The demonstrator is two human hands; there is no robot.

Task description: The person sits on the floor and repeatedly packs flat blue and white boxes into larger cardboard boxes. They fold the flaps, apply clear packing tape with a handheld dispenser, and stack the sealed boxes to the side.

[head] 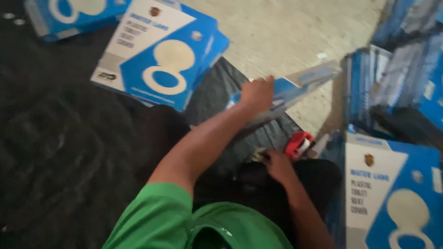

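A green sleeve [161, 216] fills the near edge. At five o'clock the right hand [278, 165] rests half-curled beside a red tape dispenser [299, 143]; whether it grips anything is unclear. Farther, at one o'clock, the left hand [256, 93] closes on a flat blue carton [295, 87]. At eleven o'clock closed blue boxes [159, 50] lie on black sheeting [55, 138], their contents hidden.

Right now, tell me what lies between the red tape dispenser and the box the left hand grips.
In the head view, only black plastic sheeting lies between the red tape dispenser and the flat blue box in the left hand.
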